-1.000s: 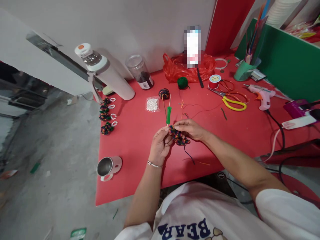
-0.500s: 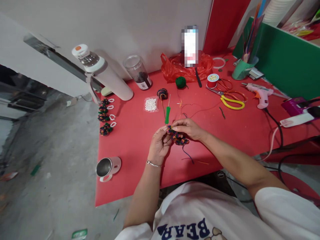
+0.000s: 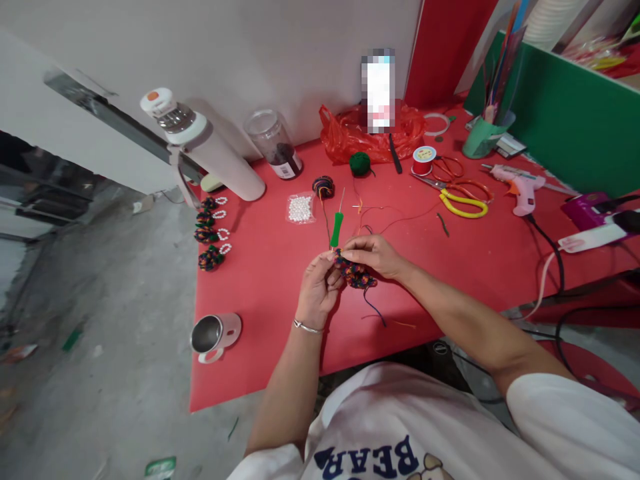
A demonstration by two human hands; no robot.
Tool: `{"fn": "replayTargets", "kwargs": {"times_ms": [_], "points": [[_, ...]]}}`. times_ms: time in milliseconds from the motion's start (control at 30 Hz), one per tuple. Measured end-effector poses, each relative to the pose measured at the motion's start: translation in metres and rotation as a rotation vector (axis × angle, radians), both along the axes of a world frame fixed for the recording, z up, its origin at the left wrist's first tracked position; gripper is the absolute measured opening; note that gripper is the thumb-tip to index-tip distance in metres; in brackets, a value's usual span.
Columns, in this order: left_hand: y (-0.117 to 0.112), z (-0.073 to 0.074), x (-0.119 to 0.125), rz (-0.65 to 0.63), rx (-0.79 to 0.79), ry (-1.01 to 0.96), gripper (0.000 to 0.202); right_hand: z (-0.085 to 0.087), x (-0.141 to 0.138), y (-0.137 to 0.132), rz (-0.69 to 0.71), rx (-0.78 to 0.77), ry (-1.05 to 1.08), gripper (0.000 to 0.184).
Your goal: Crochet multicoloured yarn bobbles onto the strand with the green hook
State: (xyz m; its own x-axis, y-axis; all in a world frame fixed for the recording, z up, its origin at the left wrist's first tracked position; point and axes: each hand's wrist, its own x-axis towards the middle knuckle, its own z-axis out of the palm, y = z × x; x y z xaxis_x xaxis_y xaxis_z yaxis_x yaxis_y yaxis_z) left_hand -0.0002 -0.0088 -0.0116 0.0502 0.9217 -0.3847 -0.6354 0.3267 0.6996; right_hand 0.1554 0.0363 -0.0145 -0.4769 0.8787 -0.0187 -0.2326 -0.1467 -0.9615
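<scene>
A strip of multicoloured crochet work is pinched between my two hands above the red table. My left hand has its fingers closed on the strip's upper left end. From the other side my right hand grips the same end with thumb and fingers. A dark yarn tail hangs from the strip's lower right end. Just beyond my fingertips lies a green-handled crochet hook, its thin metal shaft pointing away from me. One strand runs from the work to a multicoloured yarn ball.
Beyond the hands are a bag of white beads, a green yarn ball, a thread spool, yellow-handled pliers and a pink glue gun. Left stand a mug, a bottle and several crocheted pieces with bead loops.
The camera view has shifted very slightly. Both hands keep their hold on the crochet strip, with only a tiny movement of the fingers.
</scene>
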Motion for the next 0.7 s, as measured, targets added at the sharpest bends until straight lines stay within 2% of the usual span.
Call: {"fn": "replayTargets", "kwargs": {"times_ms": [300, 567, 700], "points": [[-0.0012, 0.0007, 0.0025, 0.023, 0.029, 0.038, 0.028, -0.0038, 0.0007, 0.0005, -0.038, 0.01, -0.027, 0.017], [-0.0017, 0.0002, 0.0016, 0.022, 0.034, 0.032, 0.027, -0.0013, 0.0, -0.001, -0.019, 0.005, -0.033, 0.027], [-0.0015, -0.0003, 0.0014, 0.016, 0.043, 0.053, 0.029, -0.004, 0.0, -0.0001, -0.027, 0.002, -0.059, 0.025]]}}
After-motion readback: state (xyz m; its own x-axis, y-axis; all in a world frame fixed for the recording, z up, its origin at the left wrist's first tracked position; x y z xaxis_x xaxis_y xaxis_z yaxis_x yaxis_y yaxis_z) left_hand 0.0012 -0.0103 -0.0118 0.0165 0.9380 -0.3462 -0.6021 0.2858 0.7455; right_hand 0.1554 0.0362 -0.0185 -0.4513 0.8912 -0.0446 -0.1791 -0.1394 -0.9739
